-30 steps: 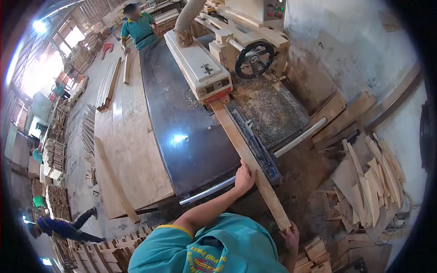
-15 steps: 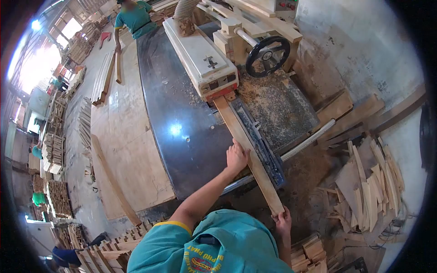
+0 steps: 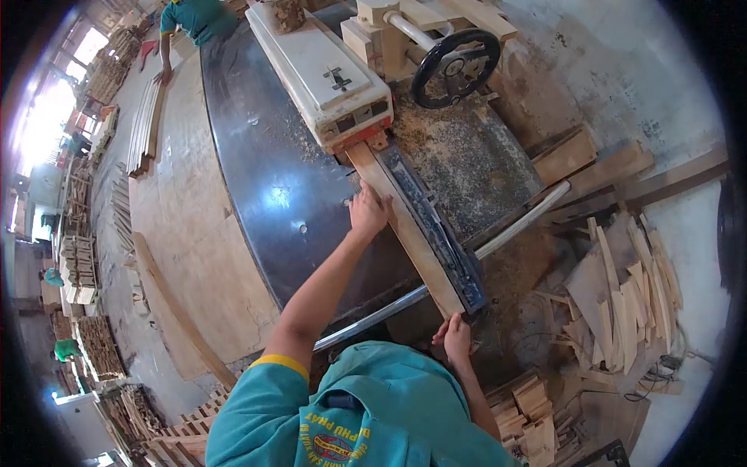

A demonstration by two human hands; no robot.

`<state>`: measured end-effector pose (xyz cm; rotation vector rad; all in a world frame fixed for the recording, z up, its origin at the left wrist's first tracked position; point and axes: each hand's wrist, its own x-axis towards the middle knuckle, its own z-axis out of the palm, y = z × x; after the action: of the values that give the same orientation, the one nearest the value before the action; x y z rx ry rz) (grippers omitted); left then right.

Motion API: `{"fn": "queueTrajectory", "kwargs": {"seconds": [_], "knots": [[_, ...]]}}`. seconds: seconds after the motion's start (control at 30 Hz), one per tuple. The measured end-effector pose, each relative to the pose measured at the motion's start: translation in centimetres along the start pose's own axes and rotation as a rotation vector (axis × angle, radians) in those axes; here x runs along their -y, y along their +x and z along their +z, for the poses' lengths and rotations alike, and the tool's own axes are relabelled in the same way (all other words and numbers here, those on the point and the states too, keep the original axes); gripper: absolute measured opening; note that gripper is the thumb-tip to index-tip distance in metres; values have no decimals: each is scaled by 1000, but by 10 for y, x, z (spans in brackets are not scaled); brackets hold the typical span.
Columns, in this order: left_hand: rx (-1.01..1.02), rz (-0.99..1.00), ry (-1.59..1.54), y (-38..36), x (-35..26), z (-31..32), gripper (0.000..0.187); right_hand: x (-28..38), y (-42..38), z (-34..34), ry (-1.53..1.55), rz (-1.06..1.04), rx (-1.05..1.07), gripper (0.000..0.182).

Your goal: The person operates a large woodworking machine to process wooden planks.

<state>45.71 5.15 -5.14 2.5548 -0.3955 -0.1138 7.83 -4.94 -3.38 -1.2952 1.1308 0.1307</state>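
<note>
A long wooden board (image 3: 416,245) lies against the dark metal fence (image 3: 436,226), its far end under the white hood of the saw machine (image 3: 323,82). My left hand (image 3: 369,210) grips the board's left edge part way along, thumb on top and fingers toward the machine. At the near end, my right hand (image 3: 456,336) has its fingertips on the board, with the other fingers curled. The hood hides the board's far tip.
A black handwheel (image 3: 455,68) sits right of the hood. Sawdust covers the dark machine table (image 3: 272,156). Left of it, a wooden tabletop (image 3: 187,226) carries strips (image 3: 146,128) near a co-worker (image 3: 194,19). Offcuts (image 3: 630,303) are heaped at right; a metal rail (image 3: 525,218) crosses the front.
The board has moved forward, farther under the hood, with both my hands following it. The co-worker's hand has shifted onto the strips. My view has shifted slightly.
</note>
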Motion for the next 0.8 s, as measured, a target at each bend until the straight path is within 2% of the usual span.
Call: {"fn": "queueTrajectory", "kwargs": {"seconds": [0.17,0.23,0.3,0.33,0.5,0.57,0.77,0.8], "knots": [[28,-57,-52,34,16,-9,84,27,21,26,-65,-30,23,61],[-136,-65,-119,40,17,-11,72,38,32,35,-106,-102,56,60],[-318,-56,-165,41,19,-10,58,52,37,49,-91,-83,43,60],[-321,-61,-167,37,24,-10,58,59,39,56,-71,-60,35,60],[-254,-62,-361,-44,32,-64,41,90,55,85,-64,-93,57,56],[-338,-86,-435,-86,56,-70,35,104,61,97,-86,-73,58,56],[-551,-291,-377,-224,130,-122,23,140,78,131,-94,-82,117,60],[-554,-441,-527,-248,141,-130,24,136,94,136,-68,-77,152,60]]}}
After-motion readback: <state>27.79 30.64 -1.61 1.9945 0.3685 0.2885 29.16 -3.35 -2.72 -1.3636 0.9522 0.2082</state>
